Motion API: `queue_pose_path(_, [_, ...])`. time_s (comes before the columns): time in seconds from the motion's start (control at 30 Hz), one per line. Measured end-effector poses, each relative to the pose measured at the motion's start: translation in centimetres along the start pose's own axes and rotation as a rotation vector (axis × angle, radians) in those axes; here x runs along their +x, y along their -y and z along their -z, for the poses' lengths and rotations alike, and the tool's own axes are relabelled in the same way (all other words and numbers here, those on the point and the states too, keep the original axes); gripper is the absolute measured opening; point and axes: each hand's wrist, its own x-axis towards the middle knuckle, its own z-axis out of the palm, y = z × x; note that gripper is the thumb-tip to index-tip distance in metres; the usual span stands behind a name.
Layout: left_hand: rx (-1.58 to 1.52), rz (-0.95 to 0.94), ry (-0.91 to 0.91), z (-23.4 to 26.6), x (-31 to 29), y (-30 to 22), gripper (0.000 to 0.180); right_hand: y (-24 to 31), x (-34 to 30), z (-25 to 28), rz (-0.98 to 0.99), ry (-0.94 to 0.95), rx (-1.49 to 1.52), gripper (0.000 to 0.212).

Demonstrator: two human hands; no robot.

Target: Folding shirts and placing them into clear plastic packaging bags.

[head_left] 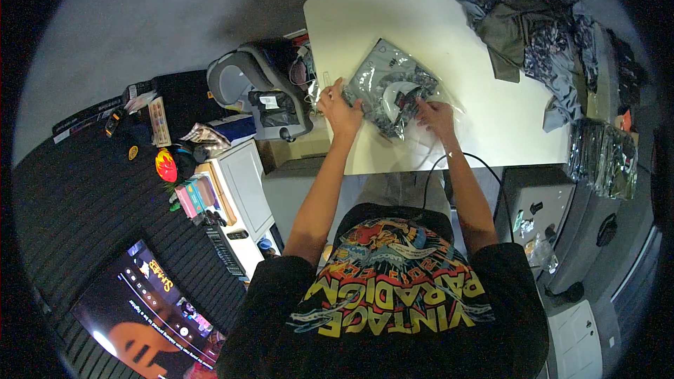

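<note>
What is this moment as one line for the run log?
left hand: on plastic bag | right hand: on bag | bag: flat on white table
</note>
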Motion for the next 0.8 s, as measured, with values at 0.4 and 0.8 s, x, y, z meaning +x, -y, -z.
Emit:
queue_pose_path(0.4, [-0.413, -0.673, 0.613, -1.5, -7.7, -12.3, 0.031, -4.2, 4.1, -0.4, 0.208, 0.001, -0.226, 0.042])
queue_pose_path(0.8, [-0.211, -0.724, 0.784, -0.7, -8.0, -17.3, 0.028, -0.6, 3.0, 0.7, -0.02, 0.192, 0.012, 0.047])
